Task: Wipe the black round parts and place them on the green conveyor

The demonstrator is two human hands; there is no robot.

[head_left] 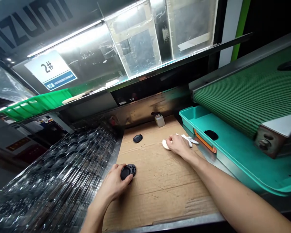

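YIZUMI panel point(31, 22) and 2# sign point(50, 69) overhang cardboard point(160, 184); left hand's point(113, 183) grip closes on black discs point(129, 171), right hand's point(179, 145) on white cloth point(165, 144).

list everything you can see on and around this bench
cardboard sheet: one, tan, under the hands
bottle: one, translucent, black cap, cardboard's back edge
oval part: one, black, on the cardboard
discs: several, black, cardboard's left side
pad: one, cream, cardboard's right side
cloth: one, white, beside the pad
tray: one, teal, right, holding a black piece
mesh belt: one, green, above the tray
plastic trays: stack, clear, left
crate: one, green, far back left
sign: one, white and blue, ahead
left hand: holding the discs
right hand: holding the pad
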